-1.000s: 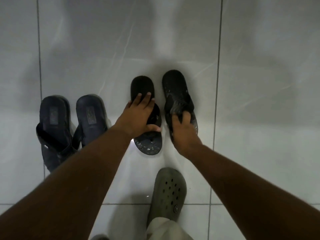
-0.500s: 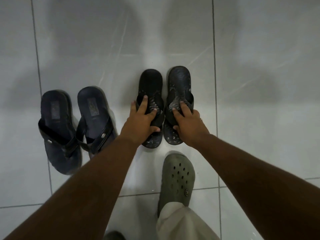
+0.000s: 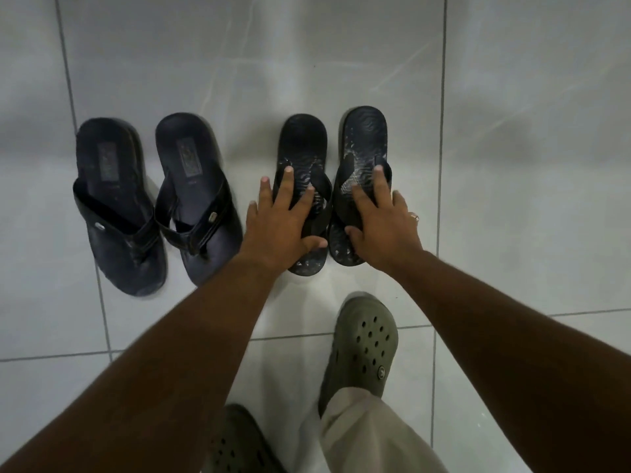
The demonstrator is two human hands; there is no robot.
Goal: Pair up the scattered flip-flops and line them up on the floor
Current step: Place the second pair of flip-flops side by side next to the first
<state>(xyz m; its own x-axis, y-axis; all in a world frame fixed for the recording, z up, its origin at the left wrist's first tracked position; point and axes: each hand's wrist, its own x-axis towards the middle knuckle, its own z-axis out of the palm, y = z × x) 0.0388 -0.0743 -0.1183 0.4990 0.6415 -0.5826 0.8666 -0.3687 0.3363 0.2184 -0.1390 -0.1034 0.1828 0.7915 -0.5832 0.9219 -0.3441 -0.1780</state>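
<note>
Two black flip-flops lie side by side on the white tiled floor, toes toward me: the left black flip-flop [image 3: 302, 138] and the right black flip-flop [image 3: 364, 131]. My left hand [image 3: 283, 220] presses flat on the left one's strap, fingers spread and thumb against the sole. On the right one's strap, my right hand [image 3: 382, 216] lies the same way. To their left a dark blue pair stands together, one flip-flop [image 3: 109, 186] at the far left and its mate [image 3: 191, 172] beside it, their toe ends touching.
My feet wear olive green clogs, one [image 3: 365, 343] just below the black pair, the other [image 3: 239, 442] at the bottom edge. A beige trouser leg [image 3: 362, 431] shows. Bare white tile [image 3: 529, 165] stretches to the right and beyond the flip-flops.
Both hands slid the two black flip-flops together and straightened them. They were apart and angled a second ago, and now they lie parallel beside the blue pair.
</note>
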